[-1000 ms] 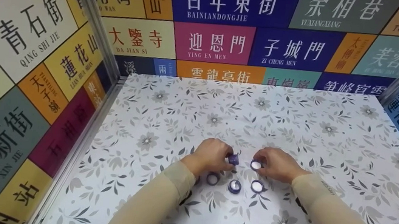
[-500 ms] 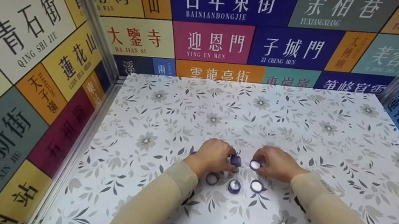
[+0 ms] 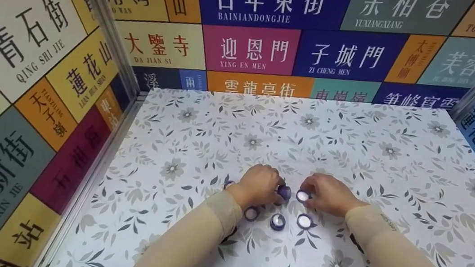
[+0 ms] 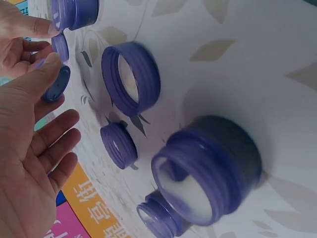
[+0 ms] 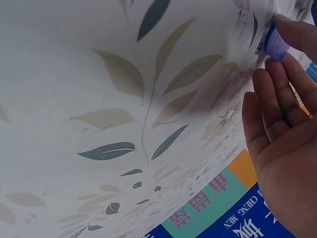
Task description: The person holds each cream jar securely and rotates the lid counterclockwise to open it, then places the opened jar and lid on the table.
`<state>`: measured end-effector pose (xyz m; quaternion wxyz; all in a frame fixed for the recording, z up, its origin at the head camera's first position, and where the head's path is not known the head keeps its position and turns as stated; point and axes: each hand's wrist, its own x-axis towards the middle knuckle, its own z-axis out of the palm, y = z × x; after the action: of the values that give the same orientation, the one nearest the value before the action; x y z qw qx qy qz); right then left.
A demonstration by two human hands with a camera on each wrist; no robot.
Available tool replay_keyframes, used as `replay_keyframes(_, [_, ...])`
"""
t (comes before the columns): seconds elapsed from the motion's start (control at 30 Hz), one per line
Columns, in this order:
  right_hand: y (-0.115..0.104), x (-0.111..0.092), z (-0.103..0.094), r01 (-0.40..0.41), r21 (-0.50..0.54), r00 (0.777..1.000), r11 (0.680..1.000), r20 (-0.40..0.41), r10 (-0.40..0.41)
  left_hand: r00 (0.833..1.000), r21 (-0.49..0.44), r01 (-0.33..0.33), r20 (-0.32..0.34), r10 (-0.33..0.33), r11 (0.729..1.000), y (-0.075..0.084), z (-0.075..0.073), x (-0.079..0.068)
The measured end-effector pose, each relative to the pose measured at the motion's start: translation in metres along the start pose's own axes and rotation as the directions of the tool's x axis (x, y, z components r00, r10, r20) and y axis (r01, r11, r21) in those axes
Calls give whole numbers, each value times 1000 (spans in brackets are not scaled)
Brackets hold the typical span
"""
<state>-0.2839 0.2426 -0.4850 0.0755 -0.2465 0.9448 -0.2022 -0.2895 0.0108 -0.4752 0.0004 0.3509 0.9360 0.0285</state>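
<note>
My left hand (image 3: 260,185) pinches a small purple lid (image 4: 57,84) between thumb and fingers, its dark face tilted. Close to its right, my right hand (image 3: 328,194) pinches a small purple jar (image 3: 303,196) that looks white inside. In the right wrist view the jar's ribbed purple side (image 5: 277,44) shows between thumb and fingertips. A short gap separates the lid and the jar. Nearer the body lie a purple ring-shaped lid (image 3: 251,213), an uncapped jar (image 3: 277,222) and a round white-faced purple piece (image 3: 304,221).
Beside the left hand stand a larger uncapped purple jar (image 4: 208,168) and a smaller one (image 4: 161,213), with another lid (image 4: 119,144) near them. A white floral cloth covers the table (image 3: 352,161). Panels with street names (image 3: 276,2) wall in the back and sides.
My left hand has moved a little to the right, bringing the lid closer to the jar and turning it. My right hand stays nearly still. A purple piece behind the left wrist shows more.
</note>
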Motion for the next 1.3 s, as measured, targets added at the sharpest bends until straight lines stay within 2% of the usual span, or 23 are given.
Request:
replay_keyframes(0.23, [0, -1, -1, -8, 16, 1000, 1000, 1, 8, 999, 70, 11, 34, -13, 997, 4, 8, 4])
replay_keyframes(0.8, [0, -1, 0, -6, -10, 1000, 1000, 2, 6, 997, -22, 70, 44, -69, 997, 3, 11, 3])
replay_keyframes(1.3, [2, 0, 1, 7, -26, 1000, 1000, 2, -7, 997, 21, 77, 29, -77, 997, 2, 17, 5])
